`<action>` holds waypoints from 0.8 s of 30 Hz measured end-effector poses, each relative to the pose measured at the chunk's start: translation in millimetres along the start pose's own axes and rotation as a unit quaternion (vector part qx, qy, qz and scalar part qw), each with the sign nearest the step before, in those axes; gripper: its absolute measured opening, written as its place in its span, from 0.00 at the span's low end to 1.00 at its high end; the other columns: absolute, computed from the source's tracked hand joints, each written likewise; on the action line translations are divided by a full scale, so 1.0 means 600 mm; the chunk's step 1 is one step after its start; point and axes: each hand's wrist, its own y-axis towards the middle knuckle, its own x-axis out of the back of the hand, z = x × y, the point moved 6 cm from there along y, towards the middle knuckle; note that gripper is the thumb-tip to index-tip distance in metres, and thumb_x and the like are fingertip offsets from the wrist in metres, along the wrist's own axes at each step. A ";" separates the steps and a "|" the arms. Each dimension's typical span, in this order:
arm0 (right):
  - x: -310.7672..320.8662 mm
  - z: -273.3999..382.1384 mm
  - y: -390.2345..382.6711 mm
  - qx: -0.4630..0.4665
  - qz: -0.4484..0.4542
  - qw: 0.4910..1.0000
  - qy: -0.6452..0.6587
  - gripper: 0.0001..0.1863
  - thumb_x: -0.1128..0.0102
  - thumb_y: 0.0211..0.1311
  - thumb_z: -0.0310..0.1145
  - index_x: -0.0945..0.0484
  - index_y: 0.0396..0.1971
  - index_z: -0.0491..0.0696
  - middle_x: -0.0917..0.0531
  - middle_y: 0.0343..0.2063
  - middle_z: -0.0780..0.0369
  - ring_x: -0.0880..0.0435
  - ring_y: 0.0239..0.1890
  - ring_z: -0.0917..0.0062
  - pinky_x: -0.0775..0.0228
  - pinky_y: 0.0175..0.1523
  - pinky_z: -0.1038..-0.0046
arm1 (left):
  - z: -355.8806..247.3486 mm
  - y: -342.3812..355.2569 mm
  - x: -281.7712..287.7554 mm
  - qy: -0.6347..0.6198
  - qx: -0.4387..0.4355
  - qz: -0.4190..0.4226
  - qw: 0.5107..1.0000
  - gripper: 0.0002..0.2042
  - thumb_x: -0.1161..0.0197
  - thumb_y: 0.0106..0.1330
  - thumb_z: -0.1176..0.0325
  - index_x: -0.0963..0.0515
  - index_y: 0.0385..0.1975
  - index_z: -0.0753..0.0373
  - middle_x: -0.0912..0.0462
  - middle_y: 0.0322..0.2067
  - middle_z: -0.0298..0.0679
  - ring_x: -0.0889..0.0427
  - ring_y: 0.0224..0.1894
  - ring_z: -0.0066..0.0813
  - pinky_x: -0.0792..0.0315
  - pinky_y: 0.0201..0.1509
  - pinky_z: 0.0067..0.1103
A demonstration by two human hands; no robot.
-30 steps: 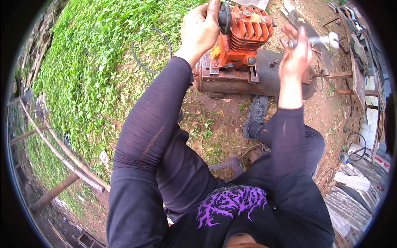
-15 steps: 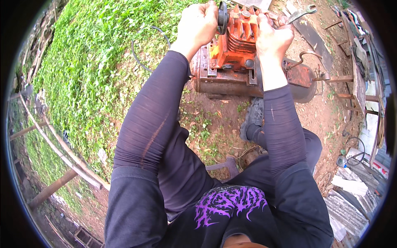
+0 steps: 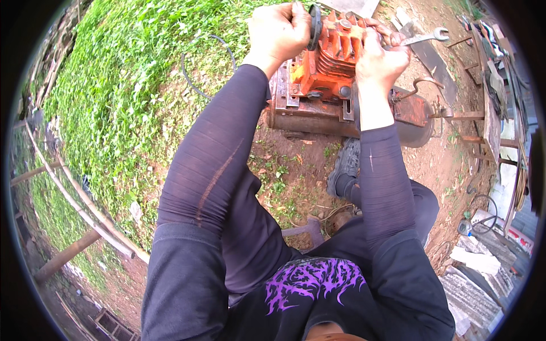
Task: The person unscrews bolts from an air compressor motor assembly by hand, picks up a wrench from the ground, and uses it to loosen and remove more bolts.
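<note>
An orange finned compressor pump (image 3: 335,54) sits on a rusty cylindrical tank (image 3: 318,122) in front of me. My left hand (image 3: 278,33) is closed at the pump's left side, fingers wrapped on the edge of a black round part (image 3: 314,27). On the other side, my right hand (image 3: 382,61) is closed around a metal wrench (image 3: 424,38). The wrench's open jaw points out to the right. Its other end is hidden behind my fingers and the pump's fins.
Beside my shoe (image 3: 344,165) is packed dirt. A hammer-like tool (image 3: 310,230) lies between my legs. Black cable (image 3: 185,68) loops over grass at left. A wooden bench (image 3: 492,128) with tools stands at right, near corrugated sheets (image 3: 469,290).
The wrench's free jaw has swung a little down and to the right, with my right hand still around it. My left hand stays on the black round part. The whole view has shifted slightly.
</note>
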 end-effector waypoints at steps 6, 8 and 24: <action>0.010 -0.009 0.006 -0.019 -0.038 0.993 0.109 0.02 0.46 0.60 0.18 0.26 0.28 0.40 0.15 0.29 0.59 0.19 0.28 0.83 0.26 0.36 0.81 | -0.029 0.002 0.015 0.088 -0.081 -0.122 0.985 0.16 0.39 0.60 0.66 0.27 0.10 0.59 0.29 0.09 0.42 0.28 0.11 0.40 0.34 0.18 0.28; 0.005 -0.009 0.009 -0.033 -0.053 0.987 0.147 0.08 0.48 0.62 0.20 0.31 0.23 0.43 0.17 0.26 0.60 0.24 0.24 0.86 0.32 0.30 0.83 | -0.025 0.012 0.016 0.105 -0.116 -0.135 0.978 0.15 0.38 0.60 0.66 0.27 0.10 0.59 0.28 0.10 0.42 0.26 0.12 0.39 0.33 0.18 0.28; -0.003 -0.054 0.034 -0.057 -0.018 0.996 0.066 0.03 0.42 0.60 0.22 0.24 0.34 0.42 0.19 0.29 0.64 0.23 0.27 0.85 0.33 0.32 0.81 | 0.008 0.007 0.005 0.067 -0.037 -0.165 0.983 0.16 0.40 0.60 0.65 0.26 0.10 0.59 0.26 0.10 0.42 0.26 0.13 0.39 0.33 0.19 0.29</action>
